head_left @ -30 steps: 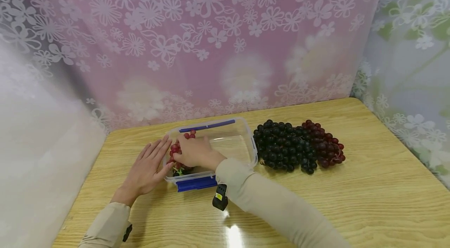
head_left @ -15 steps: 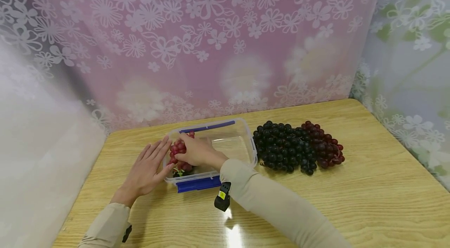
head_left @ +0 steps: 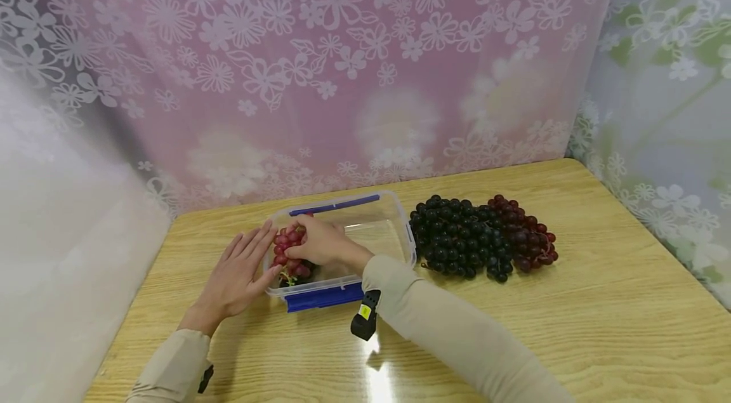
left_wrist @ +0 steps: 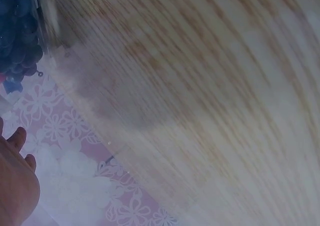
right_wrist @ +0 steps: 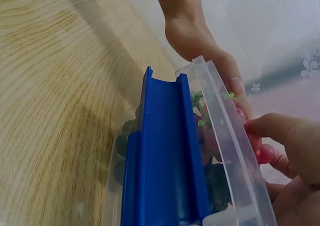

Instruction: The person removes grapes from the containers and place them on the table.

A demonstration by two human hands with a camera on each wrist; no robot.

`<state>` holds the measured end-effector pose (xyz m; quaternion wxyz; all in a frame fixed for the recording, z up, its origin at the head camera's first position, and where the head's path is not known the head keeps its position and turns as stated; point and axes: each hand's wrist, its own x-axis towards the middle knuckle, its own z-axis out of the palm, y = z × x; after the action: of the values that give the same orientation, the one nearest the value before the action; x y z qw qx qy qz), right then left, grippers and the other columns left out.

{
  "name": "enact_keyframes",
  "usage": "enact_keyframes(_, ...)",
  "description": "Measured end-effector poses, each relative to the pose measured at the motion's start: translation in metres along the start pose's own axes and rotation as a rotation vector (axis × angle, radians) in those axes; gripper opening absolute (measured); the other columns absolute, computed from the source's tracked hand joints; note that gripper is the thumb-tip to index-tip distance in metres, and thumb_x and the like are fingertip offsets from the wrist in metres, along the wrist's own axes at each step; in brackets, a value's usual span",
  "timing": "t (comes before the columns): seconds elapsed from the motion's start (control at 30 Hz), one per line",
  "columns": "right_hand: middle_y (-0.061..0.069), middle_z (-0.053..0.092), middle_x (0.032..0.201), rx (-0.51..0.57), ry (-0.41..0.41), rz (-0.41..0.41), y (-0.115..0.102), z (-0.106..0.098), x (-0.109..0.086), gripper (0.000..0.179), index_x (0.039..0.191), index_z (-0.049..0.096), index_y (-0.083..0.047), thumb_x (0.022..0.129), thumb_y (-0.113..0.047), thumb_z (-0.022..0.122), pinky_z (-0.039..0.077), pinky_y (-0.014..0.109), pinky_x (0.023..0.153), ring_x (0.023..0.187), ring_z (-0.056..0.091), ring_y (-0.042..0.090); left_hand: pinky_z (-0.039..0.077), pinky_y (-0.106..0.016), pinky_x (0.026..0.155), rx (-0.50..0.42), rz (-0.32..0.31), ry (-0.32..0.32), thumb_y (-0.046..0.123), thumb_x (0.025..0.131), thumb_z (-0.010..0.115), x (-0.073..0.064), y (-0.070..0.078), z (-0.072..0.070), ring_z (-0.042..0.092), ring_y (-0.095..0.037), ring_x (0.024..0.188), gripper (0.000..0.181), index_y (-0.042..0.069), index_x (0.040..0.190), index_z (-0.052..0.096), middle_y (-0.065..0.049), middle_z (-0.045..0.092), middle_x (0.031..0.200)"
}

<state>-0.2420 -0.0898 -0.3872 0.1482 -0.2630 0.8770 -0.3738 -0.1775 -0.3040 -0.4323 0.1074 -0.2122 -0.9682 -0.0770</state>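
A clear plastic box (head_left: 377, 239) with blue latches stands left of centre on the table in the head view. In its left end lies a bunch of red grapes (head_left: 282, 249) with a green stem, over dark grapes (right_wrist: 131, 136) seen through the wall in the right wrist view. My right hand (head_left: 327, 243) reaches over the front rim and grips the red bunch, its thumb pressed against the grapes (right_wrist: 254, 136). With fingers straight and together, my left hand (head_left: 238, 276) rests along the box's left rim, thumb near the front left corner.
Right beside the box lie a large bunch of black grapes (head_left: 459, 238) and a dark red bunch (head_left: 531, 239). A blue latch flap (head_left: 324, 297) hangs out from the box's front. Floral curtains (head_left: 365, 73) border the wooden table (head_left: 605, 301).
My right hand and forearm have shifted slightly right, and more of the red grapes shows between thumb and fingers. My left hand and the box stay in place.
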Motion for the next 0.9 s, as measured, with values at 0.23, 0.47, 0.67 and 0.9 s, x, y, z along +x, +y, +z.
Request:
enact_keyframes(0.23, -0.006, 0.061, 0.097, 0.220, -0.001, -0.043, 0.006, -0.010, -0.002, 0.037, 0.116, 0.057, -0.018, 0.085, -0.029, 0.074, 0.051, 0.025, 0.071, 0.082, 0.058, 0.008, 0.006, -0.045, 0.115, -0.006, 0.001, -0.006, 0.049, 0.098, 0.043, 0.001, 0.001, -0.001, 0.019, -0.027, 0.142, 0.070, 0.017, 0.155, 0.018, -0.001, 0.014, 0.159)
enact_keyframes(0.47, 0.003, 0.062, 0.098, 0.443, -0.008, -0.125, 0.008, -0.025, -0.005, 0.034, 0.113, 0.057, -0.010, 0.085, -0.018, 0.074, 0.056, 0.034, 0.074, 0.082, 0.061, 0.016, 0.006, -0.047, 0.115, 0.006, 0.006, -0.018, 0.050, 0.097, 0.044, 0.001, 0.001, -0.004, 0.020, -0.030, 0.142, 0.072, 0.018, 0.155, 0.015, -0.003, 0.014, 0.159)
enact_keyframes(0.67, 0.005, 0.064, 0.099, 0.470, -0.025, -0.152, 0.008, -0.042, -0.010, 0.037, 0.117, 0.057, -0.010, 0.086, -0.021, 0.074, 0.055, 0.040, 0.078, 0.084, 0.063, 0.017, 0.007, -0.047, 0.115, 0.013, 0.006, -0.022, 0.050, 0.097, 0.044, 0.000, 0.001, -0.005, 0.021, -0.031, 0.141, 0.072, 0.015, 0.155, 0.018, -0.002, 0.013, 0.159)
enact_keyframes(0.9, 0.005, 0.065, 0.100, 0.471, -0.042, -0.165, 0.012, -0.060, -0.016, 0.035, 0.118, 0.057, -0.014, 0.088, -0.022, 0.072, 0.055, 0.041, 0.077, 0.087, 0.063, 0.019, 0.008, -0.047, 0.115, 0.024, 0.009, -0.011, 0.049, 0.098, 0.044, 0.000, 0.002, -0.004, 0.022, -0.031, 0.141, 0.070, 0.013, 0.154, 0.022, -0.003, 0.015, 0.159)
